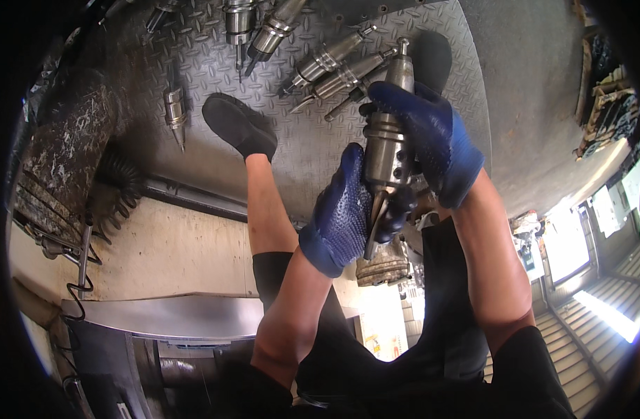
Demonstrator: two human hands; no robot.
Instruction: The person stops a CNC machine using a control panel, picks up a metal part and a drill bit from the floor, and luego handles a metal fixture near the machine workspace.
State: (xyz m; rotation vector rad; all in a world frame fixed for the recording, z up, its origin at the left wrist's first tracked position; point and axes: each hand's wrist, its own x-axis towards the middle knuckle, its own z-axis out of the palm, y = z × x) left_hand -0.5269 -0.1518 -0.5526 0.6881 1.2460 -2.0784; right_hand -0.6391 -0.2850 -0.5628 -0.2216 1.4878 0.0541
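Observation:
Both my hands wear blue knit gloves. My right hand (432, 140) wraps the upper body of a steel machine tool holder (388, 150), which stands upright in front of me with its pull stud at the top. My left hand (344, 209) grips the lower end of that holder, where a pale tapered cutter (373, 227) sticks down. Below the hands are my bare legs and black shorts.
Several more steel tool holders (327, 66) lie on the grey checker-plate floor (215, 63), one apart at the left (174, 108). My foot in a black sock (240, 126) rests on the plate. A coiled hose (117, 185) and dirty machine parts sit left; stairs (599, 307) at right.

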